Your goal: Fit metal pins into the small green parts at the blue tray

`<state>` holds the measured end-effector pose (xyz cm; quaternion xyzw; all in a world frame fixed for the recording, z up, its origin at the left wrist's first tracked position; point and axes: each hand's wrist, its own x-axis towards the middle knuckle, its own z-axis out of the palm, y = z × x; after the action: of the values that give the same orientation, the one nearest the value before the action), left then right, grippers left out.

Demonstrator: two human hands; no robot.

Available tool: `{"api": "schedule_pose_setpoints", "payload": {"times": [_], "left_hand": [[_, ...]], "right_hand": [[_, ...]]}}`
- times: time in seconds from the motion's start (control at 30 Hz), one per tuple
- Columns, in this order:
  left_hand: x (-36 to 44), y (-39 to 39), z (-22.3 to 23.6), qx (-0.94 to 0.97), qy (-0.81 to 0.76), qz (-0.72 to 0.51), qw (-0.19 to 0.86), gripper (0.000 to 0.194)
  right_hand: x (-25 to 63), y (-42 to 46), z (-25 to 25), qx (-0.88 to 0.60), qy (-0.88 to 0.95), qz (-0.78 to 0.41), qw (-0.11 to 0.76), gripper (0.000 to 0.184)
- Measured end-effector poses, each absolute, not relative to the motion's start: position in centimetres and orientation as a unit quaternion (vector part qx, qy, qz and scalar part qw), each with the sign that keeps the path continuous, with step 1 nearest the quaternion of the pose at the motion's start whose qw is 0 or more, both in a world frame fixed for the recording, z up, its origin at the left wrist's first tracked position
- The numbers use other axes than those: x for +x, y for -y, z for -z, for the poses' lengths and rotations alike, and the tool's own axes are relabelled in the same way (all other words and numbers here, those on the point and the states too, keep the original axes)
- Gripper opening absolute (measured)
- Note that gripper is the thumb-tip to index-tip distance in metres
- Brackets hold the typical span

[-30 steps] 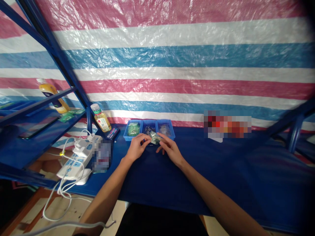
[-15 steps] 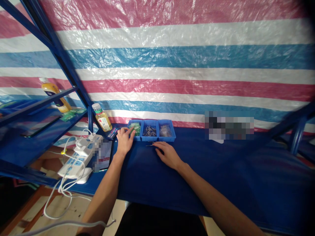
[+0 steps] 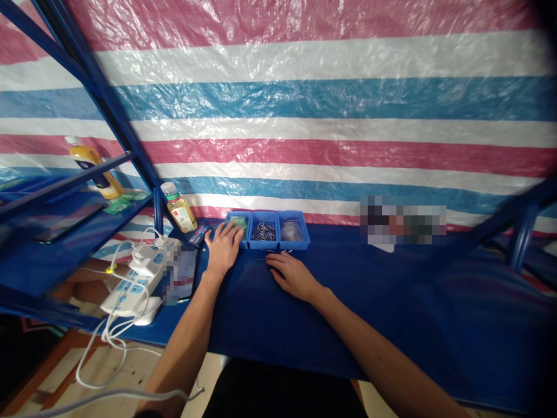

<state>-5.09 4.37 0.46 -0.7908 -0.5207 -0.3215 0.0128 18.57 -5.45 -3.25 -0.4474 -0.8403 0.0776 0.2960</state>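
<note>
- The left grip (image 3: 223, 249) is held over the left blue tray (image 3: 244, 244), its fingers spread apart; green packets (image 3: 239, 220) are seen just beyond the fingertips, though whether one is touched cannot be told.
- The right grip (image 3: 293, 276) is rested low over the worktop (image 3: 265, 313), fingers bent; whether anything is pinched by it cannot be told — the fingertips are too small to read.
- Thin pieces (image 3: 285, 251) are seen on the worktop by the right grip, one just beyond its fingers, another just left of the fingertips.
- The middle tray (image 3: 263, 245), filled with small metal bits (image 3: 263, 231), is set beyond and between both grips; the right tray (image 3: 296, 246) is set directly beyond the right one.
- A single packet is probably best lifted by its edge, between thumb and forefinger — with flat fingers, several might be dragged up.
- The thin pieces are best steadied lightly, without being pushed.
</note>
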Motion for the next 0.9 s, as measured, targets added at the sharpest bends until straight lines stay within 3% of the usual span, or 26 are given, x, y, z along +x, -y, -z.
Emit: {"api": "schedule_pose_setpoints", "payload": {"times": [0.47, 0.7, 0.9], "left_hand": [[-4.6, -3.4, -1.1, -0.773, 0.516, 0.369, 0.012, 0.035], [-2.8, -1.4, -2.0, -0.837, 0.391, 0.382, -0.004, 0.024], [-1.4, -0.6, -1.9, -0.909, 0.267, 0.315, -0.056, 0.023]], "right_hand": [[18.9, 5.3, 2.9, -0.455, 0.828, -0.109, 0.310, 0.024], [19.1, 5.4, 2.8, -0.492, 0.817, -0.092, 0.287, 0.016], [19.2, 5.5, 2.9, -0.502, 0.791, -0.086, 0.338, 0.018]]}}
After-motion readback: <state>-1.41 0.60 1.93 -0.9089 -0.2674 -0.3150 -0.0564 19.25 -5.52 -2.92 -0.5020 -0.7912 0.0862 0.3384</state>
